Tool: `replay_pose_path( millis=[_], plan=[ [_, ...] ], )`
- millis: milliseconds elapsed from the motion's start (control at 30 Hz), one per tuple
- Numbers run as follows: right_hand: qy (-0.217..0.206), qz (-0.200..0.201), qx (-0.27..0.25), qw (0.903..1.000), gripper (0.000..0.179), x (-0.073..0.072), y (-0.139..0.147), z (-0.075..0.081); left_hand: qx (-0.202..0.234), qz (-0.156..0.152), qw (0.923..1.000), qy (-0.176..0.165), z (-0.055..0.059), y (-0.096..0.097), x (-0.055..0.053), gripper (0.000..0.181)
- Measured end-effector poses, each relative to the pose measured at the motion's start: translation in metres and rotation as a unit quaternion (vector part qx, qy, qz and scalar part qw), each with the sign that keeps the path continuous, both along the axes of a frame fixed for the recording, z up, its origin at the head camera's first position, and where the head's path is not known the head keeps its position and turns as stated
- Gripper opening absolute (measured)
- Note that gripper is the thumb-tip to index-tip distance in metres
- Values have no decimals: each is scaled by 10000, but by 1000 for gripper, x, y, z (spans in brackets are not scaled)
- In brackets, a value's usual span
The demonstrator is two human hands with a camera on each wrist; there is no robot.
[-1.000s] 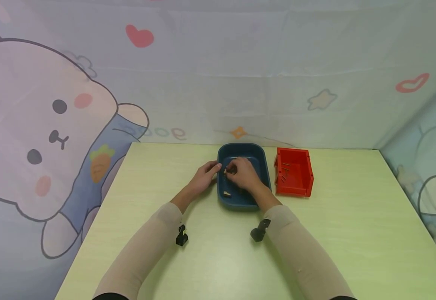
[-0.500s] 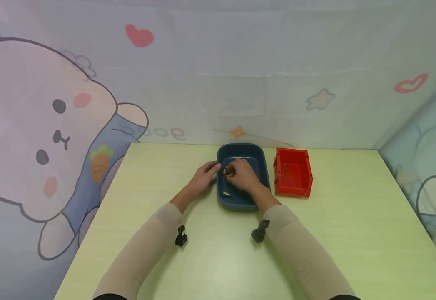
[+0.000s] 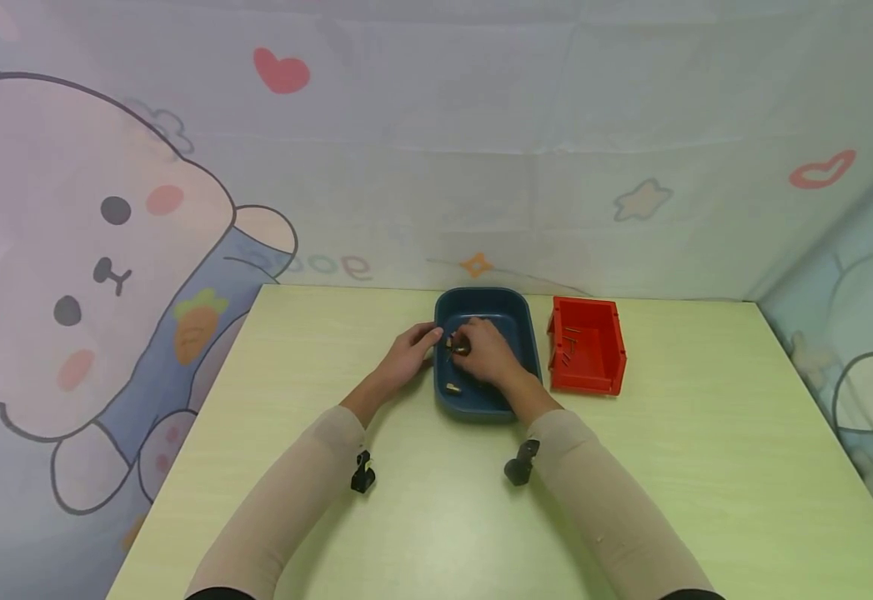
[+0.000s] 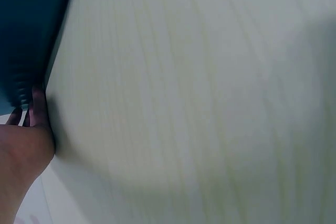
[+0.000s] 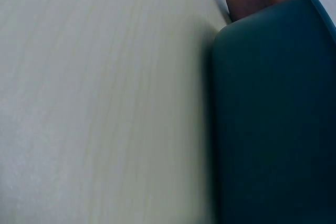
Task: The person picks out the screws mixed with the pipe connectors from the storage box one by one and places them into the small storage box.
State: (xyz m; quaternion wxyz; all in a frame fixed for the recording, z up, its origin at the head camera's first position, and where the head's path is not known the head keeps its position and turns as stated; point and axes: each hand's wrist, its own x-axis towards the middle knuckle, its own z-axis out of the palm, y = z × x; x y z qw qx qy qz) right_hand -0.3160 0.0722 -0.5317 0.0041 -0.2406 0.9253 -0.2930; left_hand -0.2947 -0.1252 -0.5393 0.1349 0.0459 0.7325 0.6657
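Note:
My left hand (image 3: 406, 353) holds the left side of a dark blue tray (image 3: 485, 414), its thumb at the rim. In the left wrist view its fingers (image 4: 39, 106) lie along the outer wall. Reaching into the tray, my right hand (image 3: 487, 350) pinches a small dark piece with a brassy glint (image 3: 462, 344), too small to name. A little brass-coloured piece (image 3: 449, 342) shows just left of those fingertips. Another small brass-coloured piece (image 3: 453, 388) lies on the tray's floor nearer me. The right wrist view shows mostly the tray's outside wall (image 5: 273, 114), with part of a hand beyond it.
Right of the tray stands a red plastic bin (image 3: 588, 385) with several thin metal pins (image 3: 569, 343) inside. Both are near the back edge of a pale wood-grain table (image 3: 436, 517). A printed cloth (image 3: 466, 125) hangs behind it.
Both hands stay in nearly the same place. My right fingers shift slightly on the small dark piece, and its brassy glint shows more now. Tray and bin have not visibly moved.

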Motion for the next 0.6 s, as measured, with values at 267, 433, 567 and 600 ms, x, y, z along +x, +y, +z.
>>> replay_pose_path(
  millis=[267, 433, 567, 600],
  plan=[
    [-18, 50, 278, 9996, 17, 0, -2, 1, -84, -33, 10000, 34, 1, 0, 0, 63],
    [25, 66, 324, 9995, 18, 0, -2, 1, -60, -29, 10000, 29, 1, 0, 1, 63],
    [89, 142, 322, 9993, 18, -1, -1, 0, -48, -21, 10000, 8, 2, 0, 1, 62],
    [112, 169, 316, 9993, 18, -1, -1, 0, -60, -12, 10000, 10, 1, 0, 1, 61]
  ],
)
